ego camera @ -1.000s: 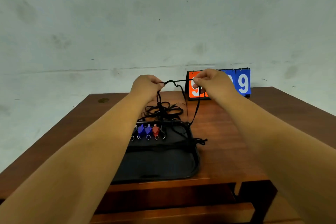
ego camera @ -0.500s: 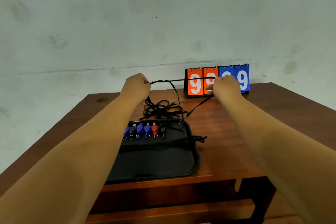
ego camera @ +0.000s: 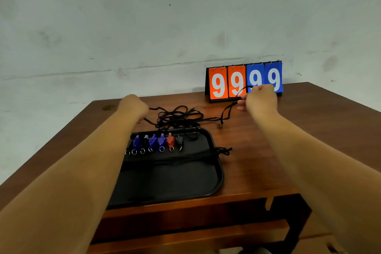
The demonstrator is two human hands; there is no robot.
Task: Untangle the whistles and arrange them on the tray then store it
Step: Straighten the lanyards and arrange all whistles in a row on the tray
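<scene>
Right in front of you, one black tray point(ego camera: 175, 181) sits on the table point(ego camera: 268, 161). At its far end seven whistles point(ego camera: 161, 140) lie in a row: three blue, one red, three dark. One thin bunch of string lies across the tray to its right rim. Just past the tray, one tangle of black cords point(ego camera: 177, 117) lies on the table. Your left hand point(ego camera: 134, 107) is curled round a strand beside the tangle. Your right hand point(ego camera: 260, 99) pinches a loop in front of the one scoreboard point(ego camera: 237, 82), which shows four 9s. Half a second ago that strand was tight in the air. Now it hangs slack, and your hands are lower and wider apart.
</scene>
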